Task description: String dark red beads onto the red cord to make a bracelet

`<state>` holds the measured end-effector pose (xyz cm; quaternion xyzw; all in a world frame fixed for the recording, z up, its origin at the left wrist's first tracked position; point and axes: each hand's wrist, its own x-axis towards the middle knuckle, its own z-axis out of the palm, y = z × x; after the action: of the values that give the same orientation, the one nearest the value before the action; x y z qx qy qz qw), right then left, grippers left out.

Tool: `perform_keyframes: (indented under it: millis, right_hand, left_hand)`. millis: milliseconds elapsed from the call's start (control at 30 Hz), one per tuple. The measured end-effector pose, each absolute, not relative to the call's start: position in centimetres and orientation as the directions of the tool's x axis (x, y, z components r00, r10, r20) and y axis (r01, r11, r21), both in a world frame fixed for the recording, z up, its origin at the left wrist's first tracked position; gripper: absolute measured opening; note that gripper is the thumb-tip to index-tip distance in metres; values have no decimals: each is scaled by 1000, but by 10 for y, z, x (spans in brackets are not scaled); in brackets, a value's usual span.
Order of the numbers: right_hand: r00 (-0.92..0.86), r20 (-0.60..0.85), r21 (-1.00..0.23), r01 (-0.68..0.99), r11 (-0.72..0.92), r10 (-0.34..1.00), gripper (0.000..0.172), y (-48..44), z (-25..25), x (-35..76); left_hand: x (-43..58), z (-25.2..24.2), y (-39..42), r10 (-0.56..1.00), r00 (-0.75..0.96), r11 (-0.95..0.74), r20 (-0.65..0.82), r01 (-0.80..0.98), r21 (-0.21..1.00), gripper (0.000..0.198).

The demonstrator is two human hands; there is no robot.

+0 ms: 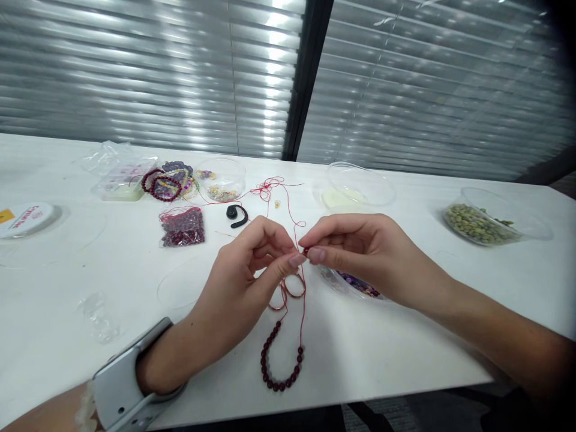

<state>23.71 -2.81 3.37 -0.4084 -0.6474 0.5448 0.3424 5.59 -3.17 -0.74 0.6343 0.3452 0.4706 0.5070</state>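
A: Nearest the lens?
B: Grey plastic wrist brace (119, 384) on the left forearm.
A: Hands?
B: Left hand (238, 276) pinches fine red thread (288, 294); right hand (364, 252) pinches a small round dark-red bead (306, 251) just beside it. Strung dark-red round beads (274, 366) lie below both hands on the white tabletop (58, 288).

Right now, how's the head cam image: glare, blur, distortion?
Head view: the window blinds show bright glare at upper centre; the white table has a bowed edge from wide-angle distortion; the top right corner darkens. The left hand, right hand and red bead strand look reasonably sharp, with only soft shadows.
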Motion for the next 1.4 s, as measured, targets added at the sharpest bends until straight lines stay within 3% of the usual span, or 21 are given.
perform_keyframes:
  millis: [167, 500, 700, 900, 1067, 1400]
  right_hand:
    - [-406, 30, -965, 225, 132, 913, 10, -30, 35, 236]
    - [-417, 236, -885, 281, 371, 878, 10, -34, 31, 234]
    - [-439, 266, -842, 327, 428, 858, 9, -34, 31, 233]
    - [-448, 301, -820, 329, 468, 842, 8, -33, 28, 235]
    - [-474, 446, -705, 337, 624, 759, 10, -32, 23, 236]
    - [-464, 393, -742, 350, 572, 794, 8, -32, 26, 236]
  left_hand:
    - [56, -6, -32, 920, 303, -238, 248, -69, 969, 10]
    - [58, -5, -34, 924, 304, -206, 231, -112, 972, 13]
    - [57, -5, -35, 924, 316, -178, 215, -141, 974, 15]
    - [57, -5, -32, 909, 397, -39, 127, -223, 974, 16]
    - [54, -3, -29, 883, 461, 53, 91, -290, 955, 20]
    - [53, -4, -29, 881, 467, 82, 70, -296, 952, 19]
